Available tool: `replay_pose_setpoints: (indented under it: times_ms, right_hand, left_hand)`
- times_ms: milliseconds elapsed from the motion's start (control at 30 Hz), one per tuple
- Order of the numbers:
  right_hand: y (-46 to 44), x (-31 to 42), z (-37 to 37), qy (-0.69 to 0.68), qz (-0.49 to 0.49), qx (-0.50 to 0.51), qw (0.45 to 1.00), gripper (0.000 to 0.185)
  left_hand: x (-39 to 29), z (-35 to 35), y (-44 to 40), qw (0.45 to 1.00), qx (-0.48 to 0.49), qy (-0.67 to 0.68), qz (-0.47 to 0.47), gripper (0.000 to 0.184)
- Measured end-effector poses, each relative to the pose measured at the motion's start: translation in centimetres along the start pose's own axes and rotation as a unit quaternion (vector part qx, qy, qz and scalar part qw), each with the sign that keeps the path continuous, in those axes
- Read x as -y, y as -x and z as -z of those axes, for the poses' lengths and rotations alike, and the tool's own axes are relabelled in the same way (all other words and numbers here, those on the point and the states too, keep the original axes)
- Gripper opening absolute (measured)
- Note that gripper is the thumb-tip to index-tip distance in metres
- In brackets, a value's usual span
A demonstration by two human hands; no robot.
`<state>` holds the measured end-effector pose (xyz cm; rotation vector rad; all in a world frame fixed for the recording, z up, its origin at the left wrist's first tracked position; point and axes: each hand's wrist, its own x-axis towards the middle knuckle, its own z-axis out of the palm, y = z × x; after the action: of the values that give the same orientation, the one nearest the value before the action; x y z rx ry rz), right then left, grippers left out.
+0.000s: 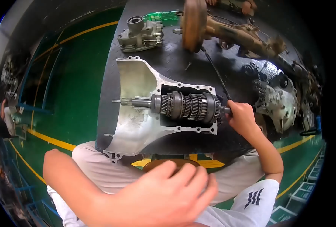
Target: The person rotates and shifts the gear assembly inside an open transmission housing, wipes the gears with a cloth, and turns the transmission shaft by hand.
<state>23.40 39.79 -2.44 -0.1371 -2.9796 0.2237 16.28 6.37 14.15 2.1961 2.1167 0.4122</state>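
Presumably heavy and rigid, the shaft (187,106) was cradled in the case (137,138), best lifted by both ends. One end was grasped by the right hand (243,117); whether the left hand (175,193) was empty couldn't be told.

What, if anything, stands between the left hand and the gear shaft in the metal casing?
The metal casing's near rim lies between the left hand and the gear shaft. Nothing visible covers the shaft's middle from above, so reaching over the rim looks clear.
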Motion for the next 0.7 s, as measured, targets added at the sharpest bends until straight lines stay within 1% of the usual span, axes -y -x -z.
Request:
replay_pose_setpoints:
  times_ms: [33, 133, 167, 267, 300, 400, 433, 467, 500, 533, 600, 633, 667, 700]
  right_hand:
    - [0.1, 0.1, -0.1, -0.004, 0.003, 0.0, 1.0, 0.024]
    - [-0.3, 0.1, 0.2, -0.007, 0.003, -0.012, 1.0, 0.022]
    - [-0.1, 0.3, 0.1, -0.008, 0.01, -0.008, 1.0, 0.021]
    - [0.0, 0.2, 0.4, -0.03, 0.009, 0.004, 1.0, 0.02]
    - [0.1, 0.2, 0.5, -0.036, 0.013, 0.002, 0.999, 0.02]
    - [-0.3, 0.5, 0.4, -0.036, 0.025, -0.002, 0.999, 0.02]
    - [-0.2, 0.4, 0.6, -0.033, 0.014, 0.008, 0.999, 0.02]
    - [-0.1, 0.3, 0.7, -0.03, 0.002, 0.016, 0.999, 0.021]
    - [0.0, 0.1, 0.5, -0.033, 0.015, 0.004, 0.999, 0.022]
    - [-0.1, 0.2, 0.5, -0.036, 0.023, -0.006, 0.999, 0.023]
    - [-0.2, 0.6, 0.9, -0.032, 0.011, 0.01, 0.999, 0.024]
    - [-0.4, 0.5, 1.1, -0.028, 0.009, 0.009, 1.0, 0.024]
    - [-0.3, 0.4, 1.4, -0.038, 0.014, 0.023, 0.999, 0.028]
    - [0.0, 0.4, 1.6, -0.05, 0.015, 0.04, 0.998, 0.032]
  left_hand:
    - [-0.8, -0.3, -0.7, 0.999, -0.018, -0.033, -0.004, 0.041]
    - [-1.5, 1.1, -3.3, 0.992, -0.027, -0.098, -0.075, 0.039]
    - [-1.5, 2.0, -4.3, 0.991, -0.026, -0.085, -0.097, 0.037]
    - [-2.9, -0.6, -6.7, 0.992, -0.089, 0.013, -0.089, 0.028]
    - [-4.0, -2.3, -7.4, 0.98, -0.173, 0.051, -0.078, 0.025]
    - [-4.3, -1.7, -9.7, 0.957, -0.265, 0.046, -0.106, 0.02]
    - [-4.3, 0.4, -10.9, 0.973, -0.13, 0.13, -0.138, 0.02]
    - [-4.4, 0.9, -11.3, 0.972, -0.06, 0.168, -0.15, 0.021]
    - [-4.6, 1.3, -11.6, 0.966, 0.01, 0.205, -0.156, 0.021]
    - [-5.3, 0.4, -11.8, 0.968, 0.007, 0.209, -0.137, 0.02]
    - [-6.0, -1.4, -11.2, 0.972, -0.002, 0.209, -0.111, 0.02]
    - [-5.9, -2.5, -10.8, 0.97, -0.031, 0.215, -0.112, 0.019]
    - [-5.7, -2.5, -10.9, 0.965, -0.058, 0.226, -0.115, 0.019]
    - [-5.7, -2.5, -10.4, 0.959, -0.047, 0.256, -0.108, 0.019]
